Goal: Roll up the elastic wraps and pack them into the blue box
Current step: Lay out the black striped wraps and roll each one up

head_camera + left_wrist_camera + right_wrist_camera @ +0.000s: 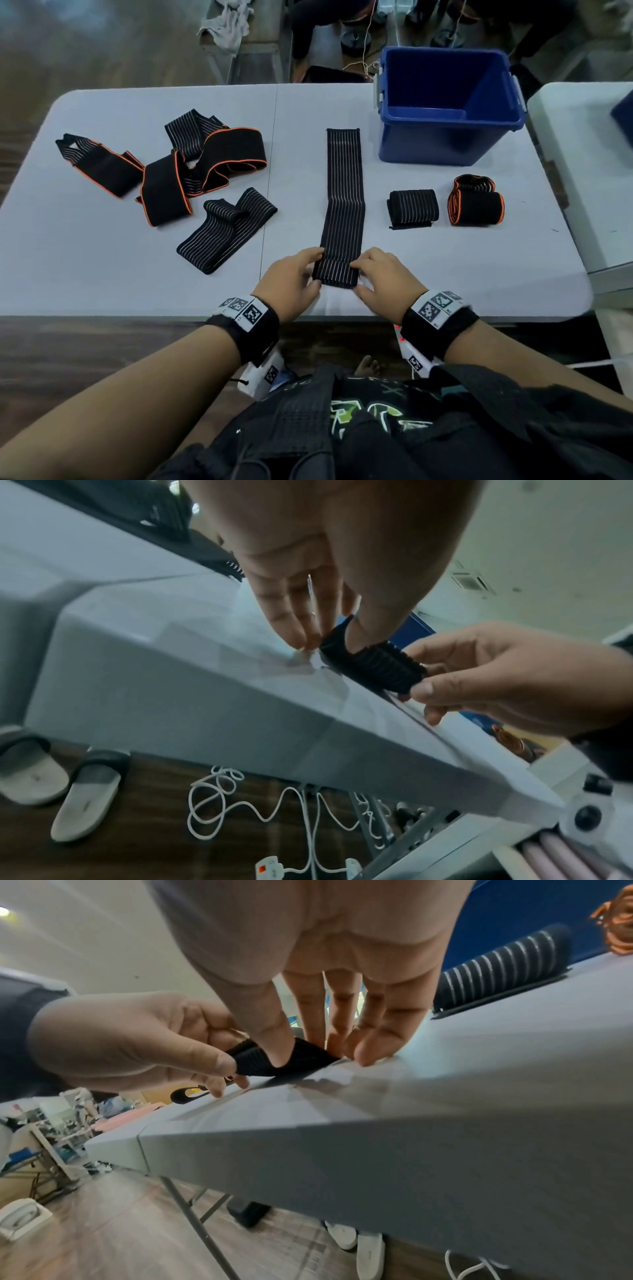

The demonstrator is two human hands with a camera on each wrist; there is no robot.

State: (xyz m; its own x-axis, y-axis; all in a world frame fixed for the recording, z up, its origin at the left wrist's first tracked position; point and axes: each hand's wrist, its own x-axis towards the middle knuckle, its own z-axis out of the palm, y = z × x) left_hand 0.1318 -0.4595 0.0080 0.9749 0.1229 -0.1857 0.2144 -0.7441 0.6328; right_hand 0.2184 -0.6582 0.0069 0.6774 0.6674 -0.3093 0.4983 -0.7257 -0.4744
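Observation:
A long black wrap with white stripes (344,192) lies flat down the middle of the table, its near end turned over into a short roll (373,666). My left hand (317,269) pinches the roll's left side between thumb and fingers. My right hand (358,277) pinches its right side the same way. The wrist views show both thumbs on the rolled end (253,1064), with fingertips touching the table. The blue box (448,102) stands open at the far right. A rolled striped wrap (412,207) and a rolled orange-edged wrap (476,205) lie in front of it.
On the left of the grey table (137,301) lie loose orange-edged wraps (205,161) and a loose striped wrap (226,226). A second table (589,154) adjoins on the right. Cables and sandals lie on the floor beneath.

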